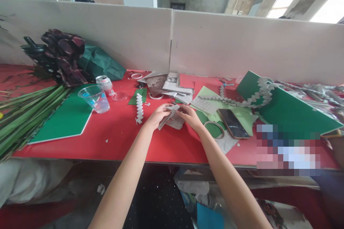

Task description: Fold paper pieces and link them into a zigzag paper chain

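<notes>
Printed paper (168,117), grasped by the fingers (162,108) of left hand (157,116) and right hand (190,115), was judged light, flexible and easily torn, best pinched along its edges.

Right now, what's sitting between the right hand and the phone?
In the head view, a pale ring and a dark green piece lie between the right hand and the phone.
</notes>
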The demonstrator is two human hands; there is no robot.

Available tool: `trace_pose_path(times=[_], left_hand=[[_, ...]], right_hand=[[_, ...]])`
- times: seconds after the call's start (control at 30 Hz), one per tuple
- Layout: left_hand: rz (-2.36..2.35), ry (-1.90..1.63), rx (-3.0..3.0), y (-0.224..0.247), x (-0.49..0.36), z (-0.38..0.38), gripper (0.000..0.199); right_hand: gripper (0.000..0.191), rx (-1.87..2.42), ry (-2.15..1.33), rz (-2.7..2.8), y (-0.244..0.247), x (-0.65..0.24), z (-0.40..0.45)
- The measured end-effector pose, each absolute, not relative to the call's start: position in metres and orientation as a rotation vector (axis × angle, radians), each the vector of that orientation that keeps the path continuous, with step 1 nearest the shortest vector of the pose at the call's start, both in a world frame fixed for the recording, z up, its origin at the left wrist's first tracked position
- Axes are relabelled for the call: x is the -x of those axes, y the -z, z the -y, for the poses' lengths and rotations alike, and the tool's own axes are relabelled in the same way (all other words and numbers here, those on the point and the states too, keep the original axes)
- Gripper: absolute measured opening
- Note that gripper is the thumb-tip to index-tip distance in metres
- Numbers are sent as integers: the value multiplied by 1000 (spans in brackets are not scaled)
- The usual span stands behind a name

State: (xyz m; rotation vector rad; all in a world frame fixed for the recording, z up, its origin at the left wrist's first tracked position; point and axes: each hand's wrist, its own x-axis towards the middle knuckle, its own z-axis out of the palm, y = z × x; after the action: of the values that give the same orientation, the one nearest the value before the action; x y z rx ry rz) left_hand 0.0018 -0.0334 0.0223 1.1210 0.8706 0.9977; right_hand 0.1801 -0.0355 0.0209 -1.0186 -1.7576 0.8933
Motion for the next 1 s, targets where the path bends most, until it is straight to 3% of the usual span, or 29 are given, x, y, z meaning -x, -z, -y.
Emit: trace_pose_path(times=[0.33,0.57,0.73,1.0], left_hand=[[-829,-891,-1128,-24,-5,38,34],[-928,-952,-1197,-22,-9,37,48],[-932,-959,-1246,-23,-11,39,49],[-1056,-1179,-1259,-11,-5,27,26]], right_hand=[[14,1029,-985,1606,-18,-181,33],[37,1037,-1053,1540,-28,-182,39],[37,1049,-1037,1561,-22,-184,36],[23,1180,-719,1416,-16,-190,27]])
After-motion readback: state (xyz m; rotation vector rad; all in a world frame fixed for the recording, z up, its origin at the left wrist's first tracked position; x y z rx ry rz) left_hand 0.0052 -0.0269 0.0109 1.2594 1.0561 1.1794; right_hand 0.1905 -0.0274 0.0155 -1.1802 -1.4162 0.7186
